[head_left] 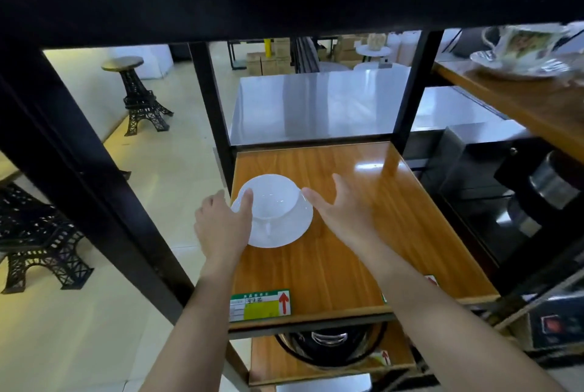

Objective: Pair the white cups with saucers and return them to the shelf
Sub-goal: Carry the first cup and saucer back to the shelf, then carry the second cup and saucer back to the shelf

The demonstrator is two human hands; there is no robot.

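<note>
Up front, a black-framed rack (218,113) fills most of the view, and its wooden shelf (363,202) sits at about waist height below the camera. On the shelf's left rear part lies a white saucer (284,233), and a white cup (271,198) stands upright on it, mouth up and seemingly empty. The left hand (221,221) holds the saucer's left edge, its thumb lying over the cup's rim. The right hand (341,211) is spread flat, fingers apart, gripping nothing, with a fingertip just at the cup's right rim; whether it touches is unclear. On the shelf's front edge sticks a green and yellow label (260,304) with a red arrow. At upper right, a patterned cup and saucer (521,50) stand on a higher shelf.
</note>
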